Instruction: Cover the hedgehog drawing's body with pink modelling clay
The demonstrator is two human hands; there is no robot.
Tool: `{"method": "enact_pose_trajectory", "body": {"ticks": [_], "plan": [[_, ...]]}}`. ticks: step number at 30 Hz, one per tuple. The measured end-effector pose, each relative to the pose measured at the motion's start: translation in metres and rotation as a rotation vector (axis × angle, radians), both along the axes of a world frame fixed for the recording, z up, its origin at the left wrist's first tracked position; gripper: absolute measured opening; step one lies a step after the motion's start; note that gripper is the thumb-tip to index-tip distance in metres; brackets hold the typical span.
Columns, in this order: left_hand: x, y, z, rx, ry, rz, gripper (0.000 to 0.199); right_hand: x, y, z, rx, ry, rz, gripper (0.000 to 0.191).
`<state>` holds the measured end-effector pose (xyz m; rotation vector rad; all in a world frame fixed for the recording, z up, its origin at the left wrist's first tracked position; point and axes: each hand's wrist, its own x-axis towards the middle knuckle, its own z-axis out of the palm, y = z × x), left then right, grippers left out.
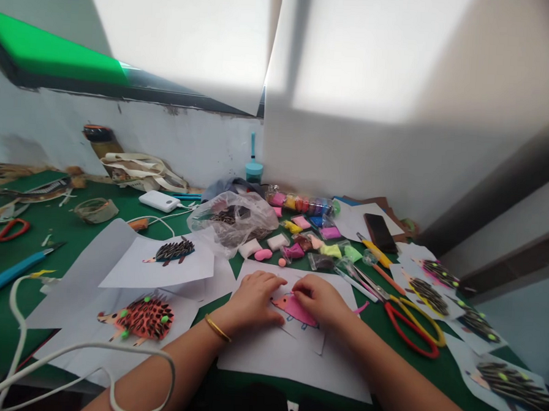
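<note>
A pink clay hedgehog shape [299, 311] with an orange-pink face lies on white paper [257, 352] in front of me. My left hand [255, 298] rests on the paper at its left, fingers apart, thumb near the snout, holding nothing. At the shape's upper edge, my right hand [322, 299] has its thumb and fingertips pinched together; what they hold, if anything, is hidden. A thin pink clay strip [362, 307] sticks out to the right of my right hand.
Clay packets [331, 251] and a plastic bag [232, 218] lie behind the paper. Scissors [410, 328] are at the right, beside finished hedgehog pictures [428, 296]. Another hedgehog picture [144, 318] and a white cable [87, 346] lie at the left.
</note>
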<state>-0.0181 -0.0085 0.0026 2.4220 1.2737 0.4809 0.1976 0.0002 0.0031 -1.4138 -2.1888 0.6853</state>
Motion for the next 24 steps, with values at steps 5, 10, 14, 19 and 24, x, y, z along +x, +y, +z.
{"method": "enact_pose_trajectory", "body": {"ticks": [5,10,14,19,24], "plan": [[0.000,0.000,0.000,0.004,0.008,-0.010,0.081,-0.005,0.000,-0.008,0.026,0.025,-0.022,0.015],[-0.001,0.001,-0.001,0.004,0.012,-0.015,0.077,-0.006,-0.001,-0.010,0.050,0.051,-0.006,0.016],[-0.002,0.001,0.000,0.006,0.013,-0.034,0.074,-0.005,-0.002,-0.011,0.055,0.062,-0.014,0.017],[-0.001,-0.001,0.005,0.000,0.022,-0.041,0.065,-0.006,-0.002,-0.012,0.069,0.047,-0.007,0.019],[-0.001,-0.002,0.007,-0.001,0.025,-0.052,0.063,-0.007,-0.003,-0.013,0.075,0.035,-0.003,0.019]]}}
